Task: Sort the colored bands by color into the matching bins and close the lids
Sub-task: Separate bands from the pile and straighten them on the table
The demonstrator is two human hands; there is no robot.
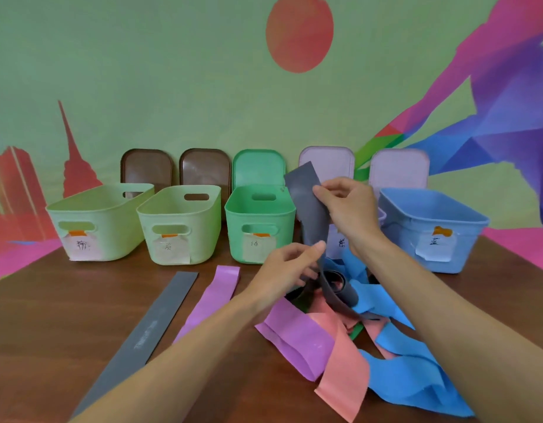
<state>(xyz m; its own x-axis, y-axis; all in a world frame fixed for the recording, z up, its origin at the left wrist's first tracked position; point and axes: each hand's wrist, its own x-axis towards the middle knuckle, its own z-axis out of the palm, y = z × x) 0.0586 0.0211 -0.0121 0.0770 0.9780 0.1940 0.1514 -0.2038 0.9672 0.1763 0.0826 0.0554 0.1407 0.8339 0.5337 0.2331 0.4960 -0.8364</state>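
A grey band (308, 209) is held up over the pile. My right hand (348, 206) pinches its upper part and my left hand (290, 264) pinches it lower down. Its tail curls into a tangled pile (355, 331) of blue, pink, purple and green bands. A second grey band (151, 328) and a purple band (212, 297) lie flat on the table to the left. Along the back stand two light green bins (96, 218) (178, 221), a green bin (258, 215), a bin mostly hidden behind my hands, and a blue bin (432, 221).
All bins are open. Their lids lean against the wall behind them: two brown lids (146, 169) (204, 169), a green lid (258, 166) and two lilac lids (326, 160) (398, 169). The brown table (50, 315) ends at the painted wall.
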